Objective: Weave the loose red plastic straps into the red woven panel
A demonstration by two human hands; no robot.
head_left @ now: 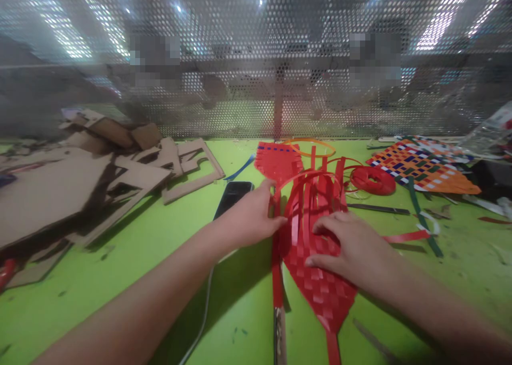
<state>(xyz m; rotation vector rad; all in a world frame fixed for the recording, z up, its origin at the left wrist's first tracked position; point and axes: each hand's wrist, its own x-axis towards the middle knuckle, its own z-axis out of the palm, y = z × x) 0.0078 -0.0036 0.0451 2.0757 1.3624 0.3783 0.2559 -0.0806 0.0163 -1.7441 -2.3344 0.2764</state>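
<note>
A red woven piece (320, 285) of flat strips lies in front of me, its pointed end towards me and its loose strip ends fanning away. My right hand (344, 245) rests on its right side, thumb and fingers apart on the weave. At its left edge is my left hand (264, 218), the thumb stretched out to the red strips and the other fingers pointing forward; some of its fingertips are hidden. A long red strip (277, 280) runs towards me beneath the left hand. Farther back lies a second red woven piece (278, 160) with a blue-dashed row.
Cut cardboard (52, 194) is piled at the left. A phone (234, 197) with a white cable lies by my left wrist. Right of the weave are a red strip coil (372, 180), a dark thin bar (378, 209) and an orange checkered weave (424, 165). A perforated screen (240, 88) stands behind.
</note>
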